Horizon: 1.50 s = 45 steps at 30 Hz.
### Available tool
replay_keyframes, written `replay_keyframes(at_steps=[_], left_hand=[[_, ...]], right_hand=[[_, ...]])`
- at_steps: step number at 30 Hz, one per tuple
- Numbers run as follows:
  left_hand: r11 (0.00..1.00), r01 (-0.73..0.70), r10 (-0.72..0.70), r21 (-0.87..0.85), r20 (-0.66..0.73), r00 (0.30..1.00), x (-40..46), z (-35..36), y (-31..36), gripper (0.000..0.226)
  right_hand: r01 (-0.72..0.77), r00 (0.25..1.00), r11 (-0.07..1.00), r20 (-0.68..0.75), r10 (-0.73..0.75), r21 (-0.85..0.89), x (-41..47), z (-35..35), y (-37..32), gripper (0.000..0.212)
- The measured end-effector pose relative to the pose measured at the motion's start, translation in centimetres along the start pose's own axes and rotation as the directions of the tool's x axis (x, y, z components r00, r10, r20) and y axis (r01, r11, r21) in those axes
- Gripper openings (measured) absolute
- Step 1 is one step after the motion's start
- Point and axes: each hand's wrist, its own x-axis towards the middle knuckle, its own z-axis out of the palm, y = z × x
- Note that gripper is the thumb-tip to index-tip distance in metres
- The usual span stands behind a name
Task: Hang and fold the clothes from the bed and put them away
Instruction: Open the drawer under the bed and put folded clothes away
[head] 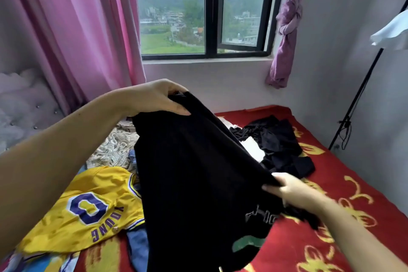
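A large black garment (194,174) with a grey and green print near its lower edge hangs lifted over the bed (344,183). My left hand (154,97) grips its top edge high above the mattress. My right hand (291,190) pinches the cloth's right side lower down. A yellow jersey (88,207) with a purple 0 lies flat on the bed at the left. A heap of black clothes (278,141) with something white (251,148) under it lies further back. Blue denim (139,247) shows under the black garment.
The bed has a red blanket with yellow flowers. A patterned beige cloth (114,146) lies near the padded headboard (24,104). Pink curtains (84,28) flank the window (207,9). A black stand (353,104) leans by the right wall, with a white item (393,33) above.
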Motion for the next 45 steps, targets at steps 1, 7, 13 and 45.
replay_keyframes(at_steps=[1,7,13,45], left_hand=[[0.999,0.049,-0.049,0.019,0.038,0.998,0.2,-0.3,-1.0,0.029],[0.867,0.082,0.042,0.492,-0.236,0.971,5.9,0.6,-1.2,0.011],[0.858,-0.107,0.415,0.503,-0.554,0.721,7.8,0.0,2.2,0.021],[0.853,-0.035,-0.069,0.521,0.179,0.981,4.0,54.4,-29.5,0.057]], right_hand=[[-0.002,0.998,1.000,-0.060,0.003,0.014,-0.2,-1.4,0.2,0.005],[-0.050,0.911,0.955,-0.405,-0.076,-0.292,1.3,-7.8,-0.3,0.015],[-0.021,0.611,0.834,-0.667,-0.426,-0.551,-1.6,-14.9,-3.3,0.016],[-0.742,0.594,0.666,-0.386,0.706,0.077,1.4,10.5,38.9,0.039]])
